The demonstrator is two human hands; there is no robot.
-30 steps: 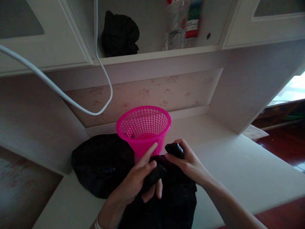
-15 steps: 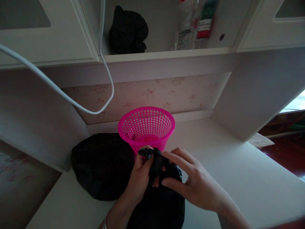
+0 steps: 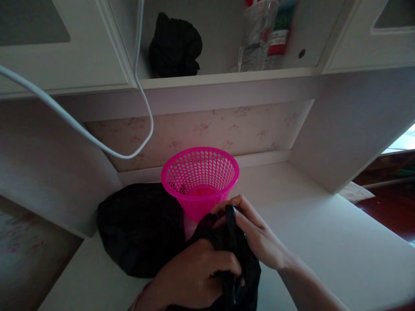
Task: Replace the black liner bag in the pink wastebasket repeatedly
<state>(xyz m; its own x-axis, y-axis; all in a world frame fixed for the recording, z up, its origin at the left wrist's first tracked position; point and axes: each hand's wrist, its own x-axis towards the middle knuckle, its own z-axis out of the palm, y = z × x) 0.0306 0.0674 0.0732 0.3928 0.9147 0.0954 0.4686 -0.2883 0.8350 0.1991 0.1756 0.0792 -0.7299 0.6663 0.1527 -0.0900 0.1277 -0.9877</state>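
A black plastic bag point(image 3: 249, 268) lies at the front of the white surface, its gathered top between both hands. My left hand point(image 3: 201, 272) is closed on the near side of the bag, fingers curled into the dark plastic. On the far right side, my right hand point(image 3: 249, 224) grips the bag's upper edge, with a dark strip of plastic standing up by its fingers. Right behind the hands stands a pink mesh basket point(image 3: 199, 203). A second black bag point(image 3: 141, 229) rests to the left of the basket. What the held bag contains is hidden.
Overhead, an open shelf point(image 3: 227, 75) holds a crumpled black bag point(image 3: 175, 45), a clear bottle point(image 3: 257, 39) and a red-and-green package point(image 3: 279, 34). A white cable point(image 3: 81, 127) hangs in front at the left. Upright panels point(image 3: 343, 125) flank the surface.
My left hand has come lower and turned knuckles-up over the bag. My right hand has shifted slightly up to the bag's far edge. The bag's top looks more spread.
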